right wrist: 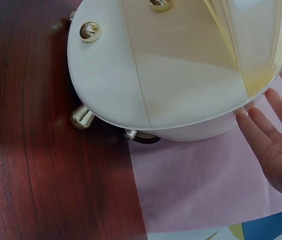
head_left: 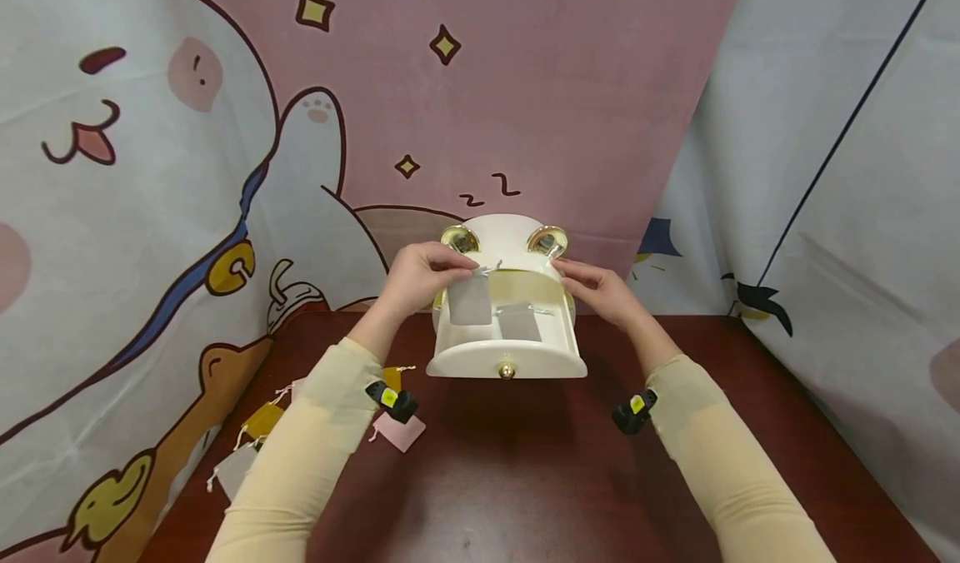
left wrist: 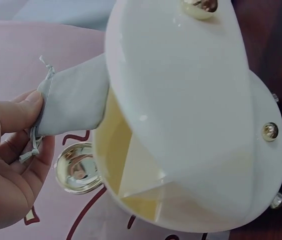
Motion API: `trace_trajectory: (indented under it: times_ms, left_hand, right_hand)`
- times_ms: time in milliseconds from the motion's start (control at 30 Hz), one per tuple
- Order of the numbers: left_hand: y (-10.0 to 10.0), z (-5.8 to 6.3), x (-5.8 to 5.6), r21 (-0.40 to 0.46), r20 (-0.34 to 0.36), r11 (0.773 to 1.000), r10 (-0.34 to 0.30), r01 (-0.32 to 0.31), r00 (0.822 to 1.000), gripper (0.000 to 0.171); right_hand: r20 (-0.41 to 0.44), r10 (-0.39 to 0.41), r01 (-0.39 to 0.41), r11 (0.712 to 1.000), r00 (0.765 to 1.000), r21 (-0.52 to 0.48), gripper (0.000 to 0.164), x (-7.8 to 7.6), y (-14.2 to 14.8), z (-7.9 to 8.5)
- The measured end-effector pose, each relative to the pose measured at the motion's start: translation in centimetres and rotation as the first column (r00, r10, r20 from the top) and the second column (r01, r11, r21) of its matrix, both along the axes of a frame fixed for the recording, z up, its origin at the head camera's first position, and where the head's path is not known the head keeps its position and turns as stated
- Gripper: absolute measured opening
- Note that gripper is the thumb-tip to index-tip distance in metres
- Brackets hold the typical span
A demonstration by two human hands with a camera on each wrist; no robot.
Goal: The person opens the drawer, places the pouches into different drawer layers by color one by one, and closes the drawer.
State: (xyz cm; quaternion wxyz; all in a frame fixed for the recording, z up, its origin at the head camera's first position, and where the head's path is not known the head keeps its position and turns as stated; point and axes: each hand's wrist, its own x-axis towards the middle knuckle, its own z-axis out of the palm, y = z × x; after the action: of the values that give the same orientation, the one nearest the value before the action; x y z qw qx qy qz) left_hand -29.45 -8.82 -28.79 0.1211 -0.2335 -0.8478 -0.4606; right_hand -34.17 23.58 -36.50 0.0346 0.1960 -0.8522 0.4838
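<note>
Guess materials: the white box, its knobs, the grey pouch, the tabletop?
Box: looks like glossy cream plastic or lacquered wood; sharp highlights on a smooth shell, can't tell which. Knobs: polished gold-coloured metal or plated plastic, mirror-like reflections. Pouch: soft matte grey fabric, possibly velvet or suede-like, with a knotted drawstring, pinched by the left hand. Tabletop: dark red-brown wood or wood-grain laminate, visible grain, slight sheen.

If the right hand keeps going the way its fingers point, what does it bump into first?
Probably the white box. The right hand is open, its fingertips already at the box's rounded side wall, touching or nearly so. Nothing else lies between them.
</note>
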Motion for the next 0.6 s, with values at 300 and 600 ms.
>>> trace_trajectory:
  times_ms: [300, 600]
  left_hand:
    - [1.6, -1.9, -0.4, -0.062, -0.001, 0.998, -0.027, 0.027, 1.0, 0.014]
    - [0.8, -2.8, -0.3, -0.088, -0.015, 0.996, -0.026, 0.024, 1.0, 0.024]
  right_hand:
    - [0.002, 0.021, -0.021, 1.0, 1.0, 0.023, 0.045, 1.8, -0.9, 2.0]
    - [-0.017, 0.0, 0.0, 1.0, 1.0, 0.025, 0.047, -0.4, 0.2, -0.4]
